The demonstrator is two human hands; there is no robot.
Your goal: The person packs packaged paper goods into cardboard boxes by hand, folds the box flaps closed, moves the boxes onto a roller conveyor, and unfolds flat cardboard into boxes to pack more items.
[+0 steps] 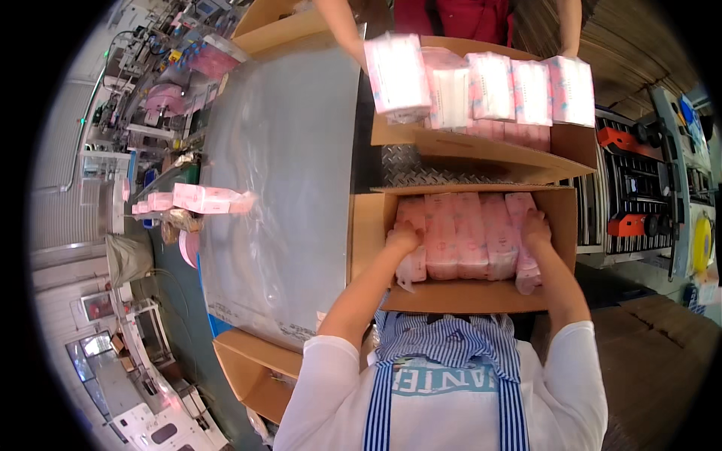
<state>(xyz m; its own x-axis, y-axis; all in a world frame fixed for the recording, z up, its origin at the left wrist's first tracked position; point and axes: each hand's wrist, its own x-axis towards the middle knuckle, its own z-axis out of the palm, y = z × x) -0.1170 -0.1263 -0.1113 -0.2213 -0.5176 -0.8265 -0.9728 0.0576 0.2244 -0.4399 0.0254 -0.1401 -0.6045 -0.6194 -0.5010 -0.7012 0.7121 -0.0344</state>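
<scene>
grey metal bench (278, 135) at left; at its right edge, a near carton (466, 297) and a far carton (519, 161), both brown cardboard, both with pink packs.
the near carton's left flap (367, 233) spreads toward the bench edge, and a gap showing tread plate (404, 159) parts the two cartons, narrowing to the right. beyond, five packs (492, 86) stand in a row above the far carton's rim, between a co-worker's arms (569, 28). five pink packs (456, 237) stand side by side in the near carton, close to its left wall, with a narrow strip of room along the right wall. the left hand (406, 237) lies on the leftmost pack, the right hand (535, 228) on the rightmost; fingers partly hidden, so i cannot tell if either grips.
</scene>
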